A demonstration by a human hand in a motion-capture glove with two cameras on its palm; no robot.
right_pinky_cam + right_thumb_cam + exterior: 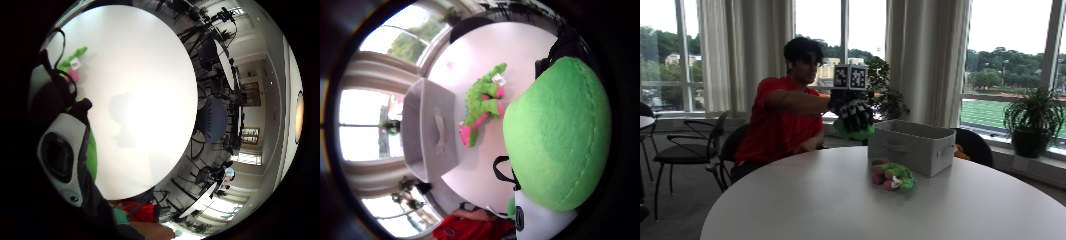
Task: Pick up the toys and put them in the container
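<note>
A green toy (854, 131) is held in the hand (852, 114), raised above the bench (806, 200) beside the container (911, 145). A second toy (891, 176) lies on the bench against the container's front wall; wide bare bench surrounds both.

Plain bright green round plush toy (854, 131) in the black-gloved right hand (852, 114); green-and-pink plush toy (891, 176) on the white round table (806, 200), at seven o'clock of the light grey fabric container (913, 146).
</note>
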